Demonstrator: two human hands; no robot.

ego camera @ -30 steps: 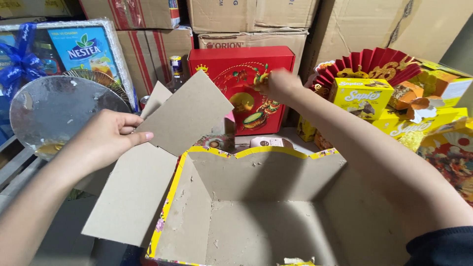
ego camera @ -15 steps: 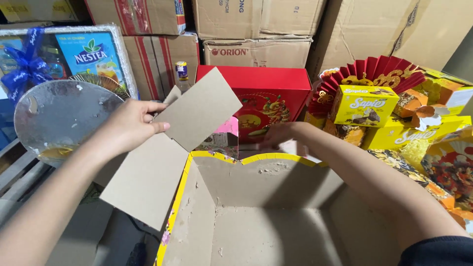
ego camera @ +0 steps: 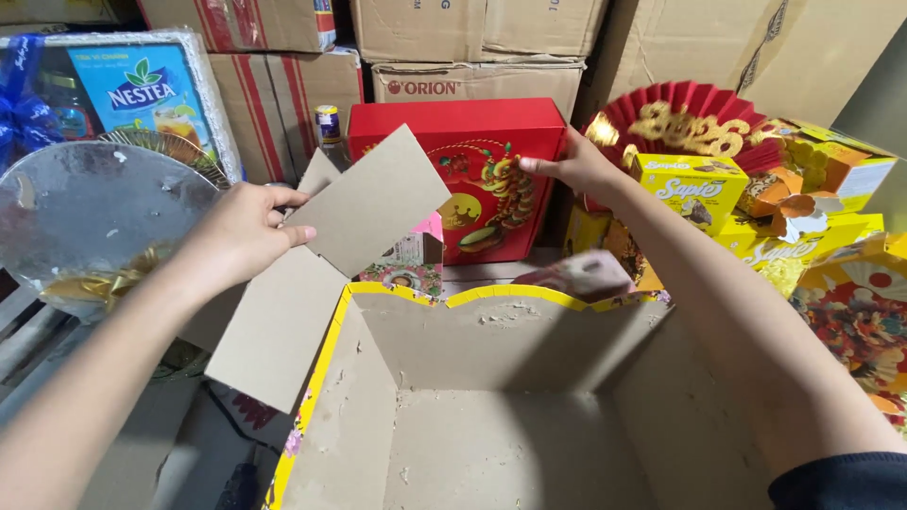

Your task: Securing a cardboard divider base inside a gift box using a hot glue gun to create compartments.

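Head view. An open cardboard box (ego camera: 491,416) with a yellow scalloped rim fills the foreground. Its side flaps (ego camera: 321,274) are pinched by the left hand (ego camera: 248,229). The right hand (ego camera: 578,166) is closed on the edge of a flat red box (ego camera: 472,179) stood upright behind the open box. Around it are seen a small bottle (ego camera: 328,127), yellow snack boxes (ego camera: 699,189), a red paper fan (ego camera: 680,118) and a wrapped gift basket (ego camera: 85,217). The open box's near side is cut off. Stacked brown cartons (ego camera: 472,38) form the backdrop; the supporting surface is hidden.
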